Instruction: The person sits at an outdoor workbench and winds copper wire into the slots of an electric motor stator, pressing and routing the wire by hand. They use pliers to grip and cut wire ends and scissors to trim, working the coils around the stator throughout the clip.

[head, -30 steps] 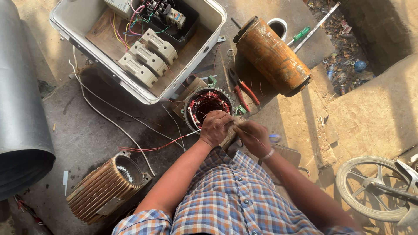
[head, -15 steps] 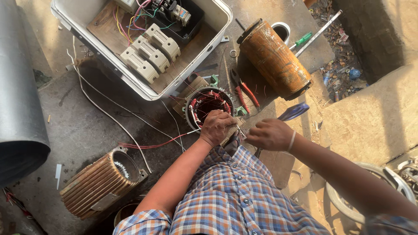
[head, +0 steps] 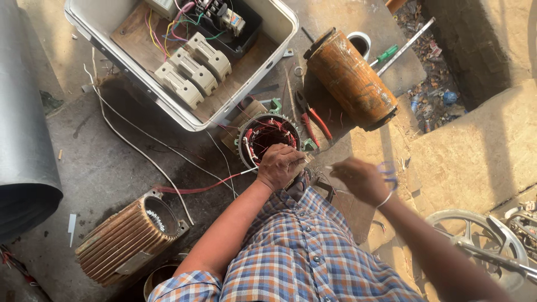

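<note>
The left hand (head: 279,165) is curled shut on the near rim of a motor stator (head: 268,137), whose red-tied copper windings show just beyond the knuckles, with a red lead (head: 196,188) trailing off to its left. The right hand (head: 361,179), blurred, is raised just right of the stator and apart from it; whether its fingers pinch anything I cannot tell. Red-handled pliers (head: 313,118) lie just beyond it, below a rusty cylinder (head: 349,78).

Low sunlight fell across the stained concrete floor (head: 112,168), with a grey curved drum (head: 22,140) at nine o'clock and a littered pit (head: 442,84) at two o'clock.
</note>
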